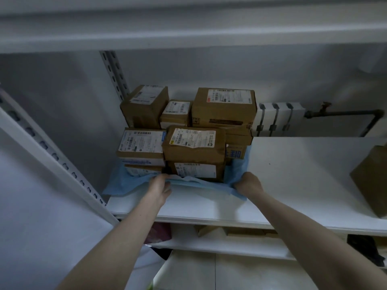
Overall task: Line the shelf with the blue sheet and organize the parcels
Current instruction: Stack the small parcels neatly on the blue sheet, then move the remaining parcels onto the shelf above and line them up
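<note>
Left hand (160, 185), right hand (249, 183) gripping blue sheet (211, 185), mostly hidden under parcels (194, 147)

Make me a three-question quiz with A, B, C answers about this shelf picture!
1. Where is the blue sheet?
A under the stack of parcels
B on the floor
C on the board above

2. What colour is the shelf?
A red
B white
C green

3. What are the left hand and right hand doing?
A gripping the sheet's front edge
B lifting a parcel
C hanging free

Answers: A, the stack sits on it; B, its bare board is white; A, each hand's fingers close on the blue edge.
</note>
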{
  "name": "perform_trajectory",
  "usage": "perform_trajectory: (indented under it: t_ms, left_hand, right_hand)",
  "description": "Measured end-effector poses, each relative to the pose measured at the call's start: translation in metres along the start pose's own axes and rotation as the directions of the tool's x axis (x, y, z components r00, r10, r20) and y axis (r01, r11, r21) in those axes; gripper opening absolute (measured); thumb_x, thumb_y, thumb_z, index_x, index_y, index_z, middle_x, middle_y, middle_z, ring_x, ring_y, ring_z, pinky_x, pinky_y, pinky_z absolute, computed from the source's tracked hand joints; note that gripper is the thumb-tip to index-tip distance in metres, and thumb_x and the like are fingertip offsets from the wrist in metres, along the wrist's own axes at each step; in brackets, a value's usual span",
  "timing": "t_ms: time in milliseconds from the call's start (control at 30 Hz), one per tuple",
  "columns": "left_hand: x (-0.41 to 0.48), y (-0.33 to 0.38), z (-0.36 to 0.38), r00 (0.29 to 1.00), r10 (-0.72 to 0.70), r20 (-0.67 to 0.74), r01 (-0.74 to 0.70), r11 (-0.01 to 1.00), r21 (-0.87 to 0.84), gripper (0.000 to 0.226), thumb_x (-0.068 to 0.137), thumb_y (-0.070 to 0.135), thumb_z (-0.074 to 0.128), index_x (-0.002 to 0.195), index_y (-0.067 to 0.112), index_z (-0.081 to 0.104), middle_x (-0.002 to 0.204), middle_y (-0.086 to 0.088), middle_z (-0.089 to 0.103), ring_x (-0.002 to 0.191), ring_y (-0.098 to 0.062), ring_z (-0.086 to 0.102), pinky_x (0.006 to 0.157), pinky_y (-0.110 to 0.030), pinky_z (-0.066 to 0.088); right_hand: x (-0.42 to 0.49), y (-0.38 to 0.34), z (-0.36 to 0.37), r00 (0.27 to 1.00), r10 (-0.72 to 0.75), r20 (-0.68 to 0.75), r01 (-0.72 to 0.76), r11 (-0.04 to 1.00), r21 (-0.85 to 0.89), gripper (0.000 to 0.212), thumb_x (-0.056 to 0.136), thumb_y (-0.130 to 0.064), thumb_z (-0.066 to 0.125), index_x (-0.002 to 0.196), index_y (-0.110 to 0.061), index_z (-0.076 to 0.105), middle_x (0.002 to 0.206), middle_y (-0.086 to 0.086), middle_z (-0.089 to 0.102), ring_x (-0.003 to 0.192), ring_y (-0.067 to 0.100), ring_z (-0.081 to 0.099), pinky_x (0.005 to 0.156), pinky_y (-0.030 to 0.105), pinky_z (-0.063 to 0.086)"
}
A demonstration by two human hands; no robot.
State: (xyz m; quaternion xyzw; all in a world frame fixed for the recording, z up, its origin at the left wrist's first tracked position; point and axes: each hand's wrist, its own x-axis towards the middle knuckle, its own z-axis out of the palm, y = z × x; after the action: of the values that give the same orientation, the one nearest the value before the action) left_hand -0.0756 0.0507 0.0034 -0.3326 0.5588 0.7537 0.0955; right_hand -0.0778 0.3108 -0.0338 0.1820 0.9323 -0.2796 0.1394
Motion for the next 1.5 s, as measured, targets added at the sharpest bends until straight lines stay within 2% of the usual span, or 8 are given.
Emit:
perform_trajectory:
  t_ms: [167,500,800,933,1067,1133,1333,1500]
  left_hand:
    - [0.001,0.004,0.014,1.0,-0.006,-0.005,0.007,1.0,0.01,0.044,0.098,0.009,0.047,0.141,0.01,0.04,0.147,-0.013,0.039,0.137,-0.025,0.035,0.112,-0.043,0.029]
    - [0.001,0.008,0.034,0.997,0.028,-0.071,-0.025,0.999,0.047,0.042,0.1,0.013,0.043,0.142,0.011,0.038,0.151,-0.01,0.032,0.14,-0.026,0.03,0.113,-0.044,0.024]
    - [-0.036,0.018,0.076,0.988,0.046,-0.146,0.001,0.952,0.308,0.041,0.096,0.018,0.051,0.134,0.005,0.046,0.118,-0.01,0.052,0.106,-0.024,0.053,0.087,-0.035,0.042]
    - [-0.06,0.021,0.106,0.993,0.086,-0.086,-0.042,0.906,0.42,0.037,0.097,0.014,0.05,0.132,0.004,0.048,0.117,-0.014,0.057,0.098,-0.021,0.052,0.086,-0.036,0.045]
    - [-0.09,0.008,0.14,0.99,0.124,0.069,-0.142,0.862,0.487,0.03,0.095,0.012,0.051,0.124,0.005,0.051,0.115,-0.014,0.057,0.108,-0.024,0.055,0.085,-0.036,0.047]
    - [-0.105,0.0,0.154,0.979,0.143,0.146,-0.197,0.854,0.481,0.017,0.093,0.007,0.051,0.111,0.006,0.053,0.098,-0.012,0.055,0.095,-0.022,0.053,0.081,-0.034,0.045]
    - [-0.166,-0.047,0.206,0.926,0.165,0.339,-0.325,0.803,0.499,0.022,0.092,0.006,0.049,0.113,0.012,0.048,0.083,-0.005,0.051,0.074,-0.015,0.049,0.059,-0.025,0.039]
    - [-0.205,-0.069,0.25,0.888,0.152,0.434,-0.382,0.77,0.512,0.028,0.093,0.008,0.051,0.121,0.007,0.049,0.105,-0.012,0.054,0.097,-0.023,0.051,0.08,-0.032,0.043]
  right_hand:
    - [0.025,-0.001,-0.008,0.998,-0.055,0.015,0.056,0.998,-0.028,0.021,0.092,-0.019,0.057,0.104,-0.003,0.056,0.103,0.013,0.06,0.103,0.03,0.06,0.071,0.027,0.039]
    - [0.06,-0.006,-0.017,0.983,-0.153,0.102,0.154,0.988,-0.005,0.029,0.086,-0.019,0.064,0.069,-0.016,0.04,0.076,0.0,0.05,0.074,0.017,0.051,0.049,0.022,0.032]
    - [0.05,-0.002,-0.029,0.967,-0.179,0.18,0.168,0.983,0.073,0.028,0.088,-0.037,0.063,0.08,-0.016,0.045,0.084,0.002,0.053,0.078,0.017,0.054,0.06,0.026,0.042]
    - [0.027,0.014,-0.054,0.98,-0.192,0.055,0.183,0.974,0.134,0.028,0.09,-0.038,0.059,0.078,-0.014,0.049,0.083,0.002,0.054,0.084,0.022,0.06,0.056,0.025,0.039]
    - [-0.01,0.044,-0.08,0.987,-0.133,-0.084,0.146,0.975,0.169,0.026,0.091,-0.019,0.056,0.116,-0.01,0.06,0.11,0.007,0.059,0.105,0.026,0.059,0.075,0.025,0.044]
    - [-0.028,0.059,-0.089,0.981,-0.136,-0.138,0.16,0.971,0.178,0.028,0.089,-0.012,0.055,0.116,-0.013,0.063,0.119,0.008,0.062,0.104,0.027,0.06,0.076,0.024,0.047]
    - [-0.093,0.131,-0.122,0.949,-0.125,-0.288,0.214,0.928,0.304,0.011,0.092,-0.015,0.063,0.093,-0.004,0.067,0.083,0.01,0.07,0.067,0.018,0.066,0.059,0.026,0.054]
    - [-0.124,0.175,-0.163,0.881,-0.074,-0.467,0.253,0.908,0.334,0.03,0.097,-0.031,0.055,0.079,-0.009,0.066,0.072,0.004,0.07,0.064,0.018,0.068,0.073,0.041,0.058]
